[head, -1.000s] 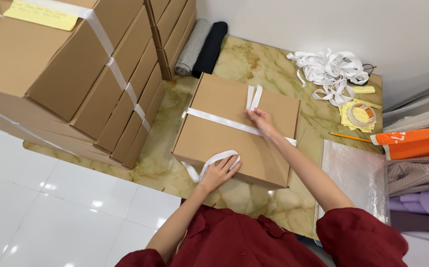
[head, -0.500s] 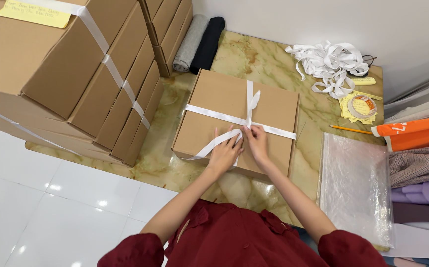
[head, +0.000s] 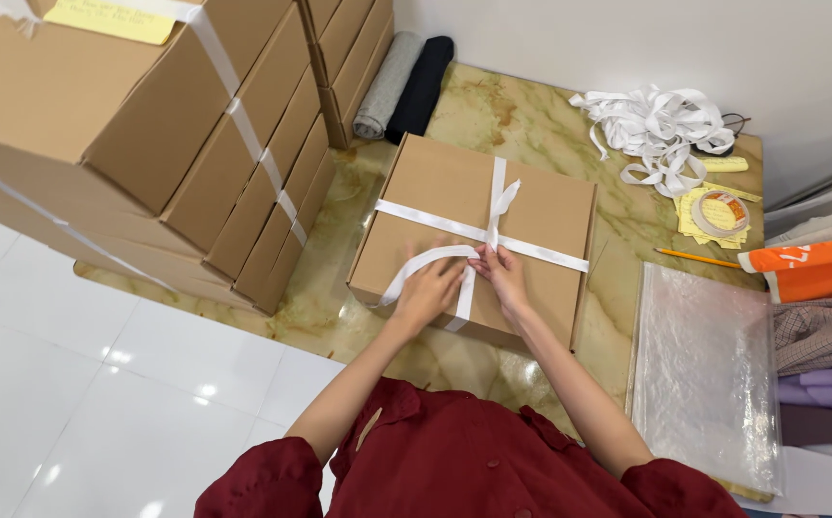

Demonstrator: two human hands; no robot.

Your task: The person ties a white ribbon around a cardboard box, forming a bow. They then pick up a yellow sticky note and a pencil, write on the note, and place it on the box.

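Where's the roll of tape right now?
In the head view, the tape roll lies on yellow notes at the table's far right, between the white ribbon pile and a pencil.

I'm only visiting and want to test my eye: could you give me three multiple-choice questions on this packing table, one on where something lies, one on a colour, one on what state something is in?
1. Where does the loose heap of ribbon lie?
A. at the table's far right corner
B. on the floor tiles
C. on top of the box stack

2. What colour is the ribbon round the flat cardboard box?
A. red
B. white
C. green

3. How do the two hands stand?
A. both hang off the table
B. one holds the pencil
C. both pinch ribbon at the box's near edge

Answers: 1 A, the heap sits by the wall beside the tape roll. 2 B, the bands crossing the lid are white. 3 C, the left hand and right hand meet on the ribbon; the pencil lies untouched.
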